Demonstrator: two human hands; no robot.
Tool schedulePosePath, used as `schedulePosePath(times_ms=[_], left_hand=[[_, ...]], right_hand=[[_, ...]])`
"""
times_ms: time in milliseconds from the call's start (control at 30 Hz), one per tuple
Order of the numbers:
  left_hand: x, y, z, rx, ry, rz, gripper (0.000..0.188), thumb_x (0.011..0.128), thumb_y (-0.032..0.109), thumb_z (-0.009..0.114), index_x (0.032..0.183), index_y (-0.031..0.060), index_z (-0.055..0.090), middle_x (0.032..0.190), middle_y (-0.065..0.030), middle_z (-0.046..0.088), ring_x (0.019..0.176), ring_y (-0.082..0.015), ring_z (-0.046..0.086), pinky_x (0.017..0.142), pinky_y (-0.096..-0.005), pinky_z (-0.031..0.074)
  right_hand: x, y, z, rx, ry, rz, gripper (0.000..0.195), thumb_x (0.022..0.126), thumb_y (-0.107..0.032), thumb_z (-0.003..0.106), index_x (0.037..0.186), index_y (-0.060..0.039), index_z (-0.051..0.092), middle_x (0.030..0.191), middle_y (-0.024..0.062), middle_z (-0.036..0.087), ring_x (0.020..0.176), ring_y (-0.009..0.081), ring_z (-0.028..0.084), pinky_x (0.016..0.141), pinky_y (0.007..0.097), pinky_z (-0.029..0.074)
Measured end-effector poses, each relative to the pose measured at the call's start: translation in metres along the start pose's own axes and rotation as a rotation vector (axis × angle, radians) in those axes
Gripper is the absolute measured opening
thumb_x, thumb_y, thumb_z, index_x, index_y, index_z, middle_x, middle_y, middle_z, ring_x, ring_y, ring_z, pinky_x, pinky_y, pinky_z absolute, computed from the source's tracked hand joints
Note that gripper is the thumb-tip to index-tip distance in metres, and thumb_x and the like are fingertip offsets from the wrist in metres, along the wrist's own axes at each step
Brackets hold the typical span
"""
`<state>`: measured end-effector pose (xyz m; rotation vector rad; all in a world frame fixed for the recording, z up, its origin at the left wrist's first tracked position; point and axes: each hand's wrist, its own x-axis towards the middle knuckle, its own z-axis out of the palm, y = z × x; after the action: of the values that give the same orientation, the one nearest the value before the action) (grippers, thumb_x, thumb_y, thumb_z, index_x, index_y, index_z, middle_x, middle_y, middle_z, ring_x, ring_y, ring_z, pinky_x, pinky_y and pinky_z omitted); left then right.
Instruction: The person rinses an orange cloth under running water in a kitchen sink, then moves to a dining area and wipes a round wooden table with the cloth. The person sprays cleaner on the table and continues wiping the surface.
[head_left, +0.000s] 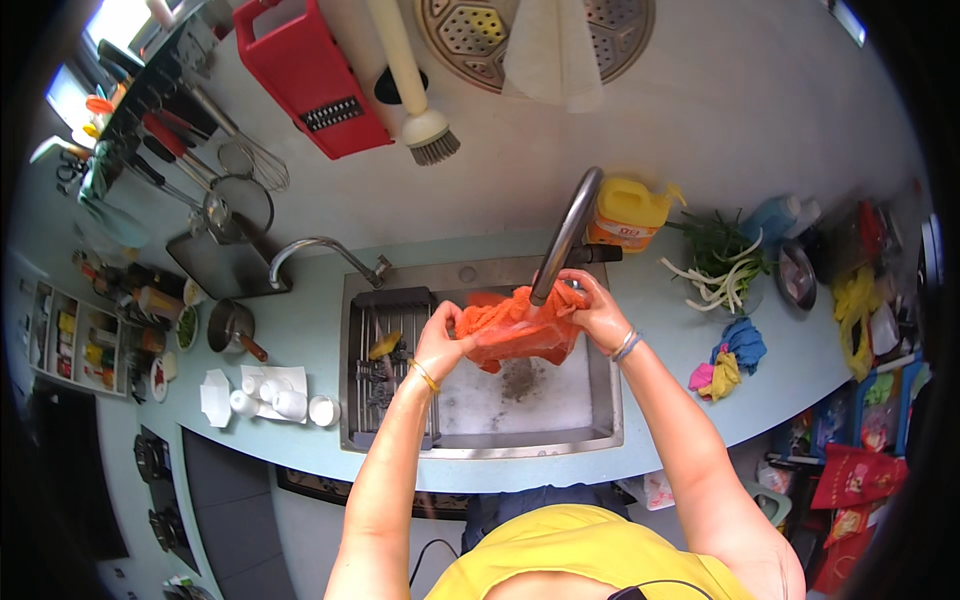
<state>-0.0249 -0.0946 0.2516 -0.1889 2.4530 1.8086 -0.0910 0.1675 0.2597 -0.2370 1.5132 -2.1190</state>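
Observation:
An orange cloth (525, 330) is stretched between my two hands, above the right part of a stainless steel sink (544, 450). My left hand (441, 341) grips its left end, and my right hand (596, 309) pinches its right end. The spout of a metal faucet (566, 240) hangs directly over the cloth, and water appears to run onto it. Below, whitish suds (555, 405) with a dark patch fill the basin. At the sink's left side lies a roll-out drying rack (375, 330) with a yellow item (385, 345) on it.
Left of the sink are white cups (289, 403), a saucepan (231, 330) and a smaller curved faucet (322, 244). On the right stand a yellow detergent jug (626, 214), green vegetables (716, 262) and crumpled coloured cloths (739, 346). A red grater (315, 82) and a brush (427, 127) hang on the wall.

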Motion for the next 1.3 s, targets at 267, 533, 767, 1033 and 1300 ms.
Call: schedulePosePath(times_ms=[267,533,767,1033,1300], left_hand=[[0.003,0.004,0.016,-0.698,-0.378,-0.558,0.029,0.088,0.023,0.058,0.107,0.0009,0.06,0.107,-0.0079,0.063,0.098,-0.0156,0.06,0.086,-0.0292,0.048],[-0.028,0.038,0.006,-0.519,-0.108,-0.211,0.016,0.085,0.01,0.063,0.082,0.0121,0.047,0.08,0.0046,0.051,0.075,-0.0049,0.049,0.066,-0.0206,0.039],[-0.026,0.031,0.002,-0.578,-0.072,0.008,0.02,0.083,0.005,0.064,0.085,0.0124,0.045,0.087,0.0023,0.051,0.079,-0.0074,0.05,0.07,-0.023,0.042],[-0.03,0.035,0.08,-0.631,-0.018,-0.055,0.026,0.088,0.013,0.056,0.113,0.0111,0.048,0.105,-0.0038,0.056,0.098,-0.0135,0.055,0.082,-0.0277,0.046],[-0.04,-0.048,0.076,-1.223,-0.205,-0.462,0.07,0.088,0.057,0.04,0.142,0.0155,0.024,0.144,-0.0126,0.029,0.134,-0.0366,0.021,0.101,-0.065,0.023]], right_hand=[[0.014,0.005,0.012,0.289,-0.169,-0.02,0.068,0.066,0.016,0.041,0.13,-0.0061,0.035,0.13,0.0069,0.044,0.118,0.0215,0.047,0.101,0.0333,0.038],[-0.011,-0.013,-0.03,-0.107,-0.033,-0.042,0.039,0.07,-0.004,0.074,0.102,-0.0072,0.052,0.098,0.0027,0.058,0.09,0.0116,0.055,0.084,0.0269,0.045],[-0.022,-0.019,-0.012,-0.195,-0.105,-0.131,0.051,0.067,-0.003,0.072,0.112,-0.0076,0.048,0.102,0.004,0.054,0.095,0.012,0.052,0.086,0.0256,0.043],[-0.012,0.063,0.035,-0.736,0.104,-0.344,0.057,0.059,-0.021,0.08,0.109,-0.0046,0.058,0.095,0.0123,0.057,0.089,0.0286,0.057,0.08,0.0324,0.047],[-0.029,0.074,0.094,-0.79,0.147,-0.613,0.037,0.06,-0.023,0.072,0.09,-0.0048,0.058,0.094,0.0141,0.053,0.089,0.0354,0.05,0.079,0.0436,0.043]])
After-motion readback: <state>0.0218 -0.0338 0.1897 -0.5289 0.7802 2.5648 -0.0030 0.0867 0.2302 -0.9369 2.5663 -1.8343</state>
